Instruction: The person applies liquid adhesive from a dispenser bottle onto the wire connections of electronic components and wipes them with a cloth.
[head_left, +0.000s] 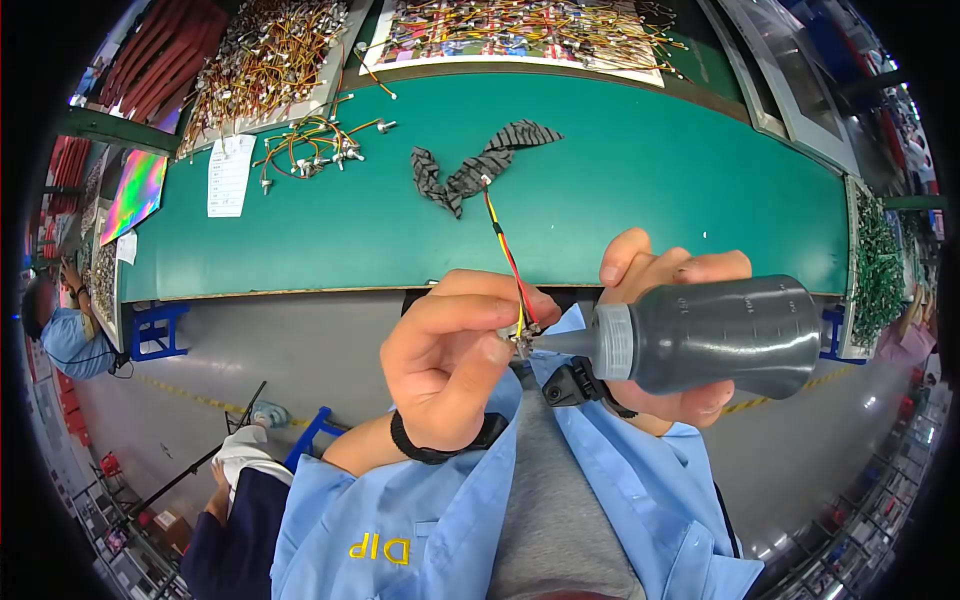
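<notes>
My left hand [450,350] pinches a small metal component with wires [522,333] between thumb and fingertips. Its red, yellow and black wires [506,250] rise away from me and end in a small white connector [486,180]. My right hand [665,275] is wrapped round a dark grey squeeze bottle [730,335] with graduation marks, tilted onto its side. The bottle's tapered nozzle [565,343] points left, its tip at the component; whether they touch I cannot tell. Both hands are near the front edge of the green table [640,210].
A crumpled striped cloth [470,180] lies mid-table. Several loose wired components [315,150] and a paper slip [230,175] are at the left. Piles of wired parts [270,60] stand behind, more on a printed sheet [520,30]. Other people [75,335] are at the left.
</notes>
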